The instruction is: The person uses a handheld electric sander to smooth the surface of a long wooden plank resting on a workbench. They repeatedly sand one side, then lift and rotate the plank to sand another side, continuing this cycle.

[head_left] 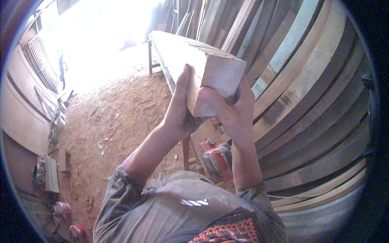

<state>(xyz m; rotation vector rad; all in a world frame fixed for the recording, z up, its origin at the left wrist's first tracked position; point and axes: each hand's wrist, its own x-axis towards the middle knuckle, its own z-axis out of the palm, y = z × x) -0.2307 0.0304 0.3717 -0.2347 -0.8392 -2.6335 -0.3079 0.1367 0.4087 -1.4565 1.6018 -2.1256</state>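
A thick, pale wooden beam stretches away from me toward the bright far end of the room. Its square-cut end is close to me, raised between my two hands. My left hand presses on the left side of this near end, thumb pointing up along the wood. On the right, my right hand wraps the lower right corner, its thumb lying across the end face. The fingers of both hands under the beam are mostly hidden. Below my right wrist a red and black power tool rests on a wooden surface.
Many long boards lean in rows along the right side. A narrow bench on legs runs beneath the beam. Shavings litter the brown floor. Wooden panels, offcuts and small tins line the left.
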